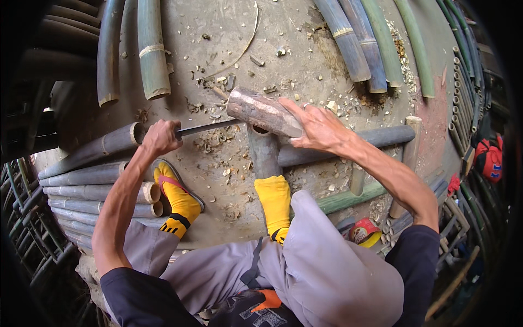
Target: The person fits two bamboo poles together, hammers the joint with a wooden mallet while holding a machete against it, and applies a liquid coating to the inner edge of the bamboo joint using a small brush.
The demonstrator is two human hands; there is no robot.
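My left hand (159, 139) is closed around the grip of a long, narrow metal blade (210, 128), which points right. Its far end reaches the underside of a short, rough wooden club (264, 113), and the contact there is partly hidden. Gripping the club's right end is my right hand (321, 126). Below the club lies a dark bamboo pole (264, 152) with its cut end facing away from me. My right foot, in a yellow sock (274, 201), rests on that pole. A second dark bamboo pole (348, 144) runs off to the right beside it.
Cut bamboo poles (103, 174) are stacked at left, with more at the far left (152, 54) and far right (351, 49). Chips litter the concrete floor (218, 174). A green pole (348, 199) and a red-yellow container (365, 231) are at right. My left foot wears a sandal (182, 188).
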